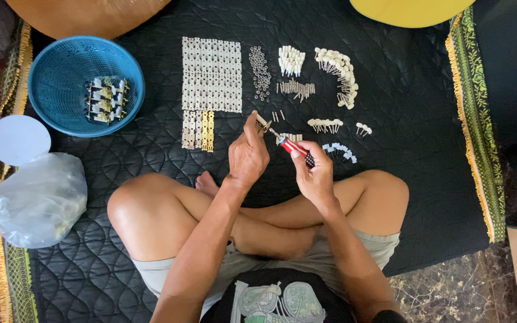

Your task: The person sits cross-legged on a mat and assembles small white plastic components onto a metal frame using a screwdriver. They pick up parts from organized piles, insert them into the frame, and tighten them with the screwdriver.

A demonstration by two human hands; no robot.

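My left hand (248, 157) pinches a small pale metal part (262, 121) just above my crossed legs. My right hand (313, 173) grips a screwdriver (294, 149) with a red and black handle, its tip set against that part. Both hands hover over a black quilted mat (420, 119). Laid out in front of them are rows of pale metal plates (212, 75), a few gold-coloured plates (208, 130), a pile of small washers (260, 72), white pegs (291, 60), and cream-knobbed pieces (341, 75).
A blue plastic basket (61, 66) at the left holds several assembled metal pieces (105, 100). A white round lid (19, 139) and a clear plastic bag (37, 200) lie at the left mat edge. More small knobbed parts (325, 125) sit near my right hand.
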